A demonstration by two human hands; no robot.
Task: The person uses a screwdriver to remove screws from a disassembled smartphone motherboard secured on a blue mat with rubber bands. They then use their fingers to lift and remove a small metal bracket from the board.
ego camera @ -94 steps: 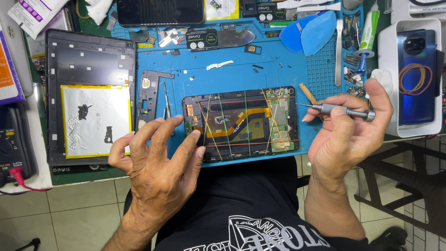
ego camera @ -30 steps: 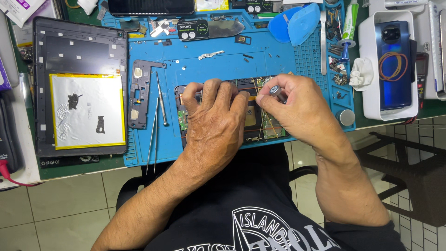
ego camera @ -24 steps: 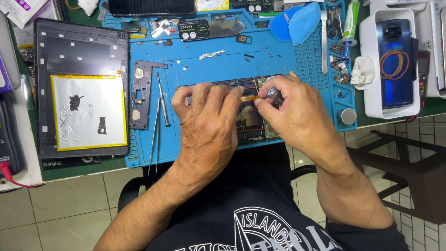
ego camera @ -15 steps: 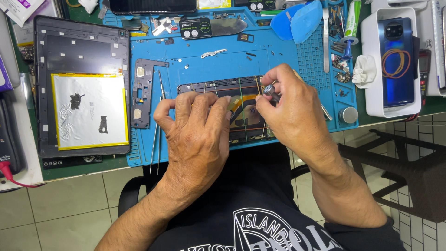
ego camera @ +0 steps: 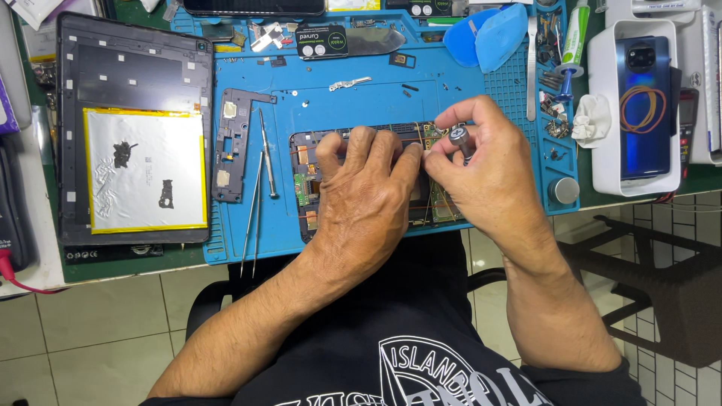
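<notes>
Right hand (ego camera: 489, 169): fingers pinched round a screwdriver (ego camera: 459, 139), held near upright, its round metal cap facing the camera. Tip hidden behind the hand; cannot tell what it bears on.

Left hand (ego camera: 368, 199): palm down, fingers spread flat over the phone (ego camera: 304, 177), pressing it to the mat (ego camera: 376, 90); it grips nothing, only pins. Left forefinger meets the right thumb beside the driver shaft.

Phone: opened, back off, board and flex cables bare. Lies near the front edge of the mat, middle to right, mostly under both hands.

Handling, as judged: light, thin, stiff along its frame, but fragile inside. Cables and connectors would tear or lift under a careless finger. Best held by the outer frame edges or pinned flat on the solid parts, away from the ribbons. The driver looks slim and knurled, easy to roll between fingertips; a slip could gouge the board.

Outward on the mat: tweezers (ego camera: 252, 218) and a second slim tool (ego camera: 265, 158) left of the phone, a dark frame piece (ego camera: 233, 143) just past them. Loose screws and small parts near the back edge; blue picks (ego camera: 489, 34) at the back right corner.

Off the mat's left edge: an opened tablet (ego camera: 135, 128) with silver battery. Off the right edge: a blue phone (ego camera: 643, 105) in a white tray.
</notes>
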